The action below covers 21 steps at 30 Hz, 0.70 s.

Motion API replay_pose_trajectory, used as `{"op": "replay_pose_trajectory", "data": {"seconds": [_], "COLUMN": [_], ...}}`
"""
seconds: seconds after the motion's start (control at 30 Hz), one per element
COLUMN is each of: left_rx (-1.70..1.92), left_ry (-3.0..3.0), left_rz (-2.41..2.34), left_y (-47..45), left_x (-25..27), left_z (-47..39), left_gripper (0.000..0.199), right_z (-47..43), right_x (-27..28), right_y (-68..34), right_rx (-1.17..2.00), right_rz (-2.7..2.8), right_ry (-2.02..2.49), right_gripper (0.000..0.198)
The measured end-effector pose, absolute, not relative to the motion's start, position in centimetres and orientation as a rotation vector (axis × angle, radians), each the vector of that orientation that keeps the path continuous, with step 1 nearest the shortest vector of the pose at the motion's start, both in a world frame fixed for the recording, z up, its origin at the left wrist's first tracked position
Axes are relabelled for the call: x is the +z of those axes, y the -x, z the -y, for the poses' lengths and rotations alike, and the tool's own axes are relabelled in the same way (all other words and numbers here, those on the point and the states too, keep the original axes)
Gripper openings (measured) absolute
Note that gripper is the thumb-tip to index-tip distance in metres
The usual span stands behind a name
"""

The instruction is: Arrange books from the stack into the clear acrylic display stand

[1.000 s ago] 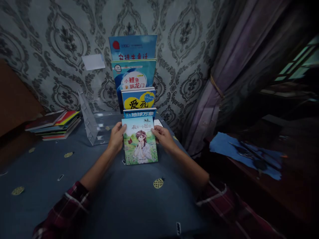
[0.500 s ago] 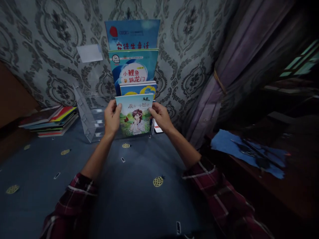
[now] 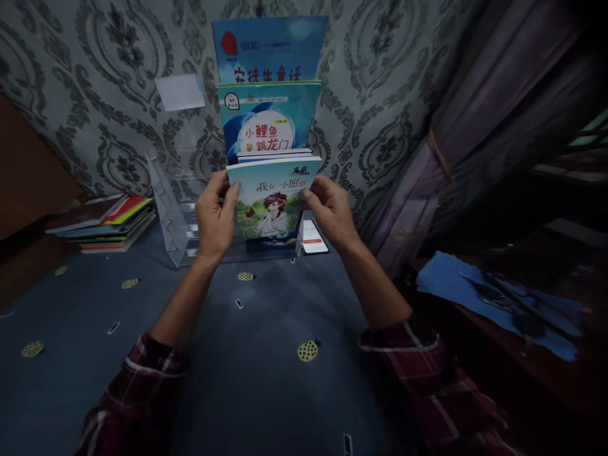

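Note:
Between my two hands is a small book [image 3: 273,202] with a drawn figure and green scenery on its cover. My left hand [image 3: 216,212] is closed on its left edge, thumb in front. On the right edge my right hand [image 3: 332,209] grips it the same way; the fingers behind the cover are hidden. The book stands in front of a clear acrylic rack [image 3: 171,221], leaning slightly back. Behind it rise a teal book [image 3: 268,114] and a taller blue book [image 3: 270,50], with the top edges of other books just showing.
Left of the rack lies a stack of books [image 3: 104,221]. A phone [image 3: 313,237] with a lit screen rests right of the rack. Farther right, scissors [image 3: 494,294] lie on a blue cloth [image 3: 439,278]. A tied curtain [image 3: 427,171] hangs beside the patterned wall.
Both hands have raised the small book a little relative to the rack, and it tilts back more. The phone right of the rack shows more fully. The whole view has shifted slightly.

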State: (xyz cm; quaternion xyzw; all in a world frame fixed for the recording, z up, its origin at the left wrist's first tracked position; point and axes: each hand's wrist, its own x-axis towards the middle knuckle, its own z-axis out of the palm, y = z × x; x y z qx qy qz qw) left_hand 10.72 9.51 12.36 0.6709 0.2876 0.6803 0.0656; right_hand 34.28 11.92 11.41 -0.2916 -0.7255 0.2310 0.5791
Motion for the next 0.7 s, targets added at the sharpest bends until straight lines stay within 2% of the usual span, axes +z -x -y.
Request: {"op": "replay_pose_trajectory", "data": {"seconds": [0.3,0.7], "left_rx": [1.998,1.918], "left_ry": [-2.023,-2.068], "left_rz": [-1.01,-1.046], "left_y": [-10.4,-10.0], "left_x": [10.9,10.6], "left_z": [-10.4,-10.8], "left_gripper": [0.032,0.034], "right_z": [-12.3,-12.3], "right_x": [10.9,11.0], "right_y": [-34.6,-34.8], "right_rx": [0.628,0.635], "right_rz": [1.74,1.789], "right_ry": [0.756,0.808], "right_gripper": [0.022,0.03]}}
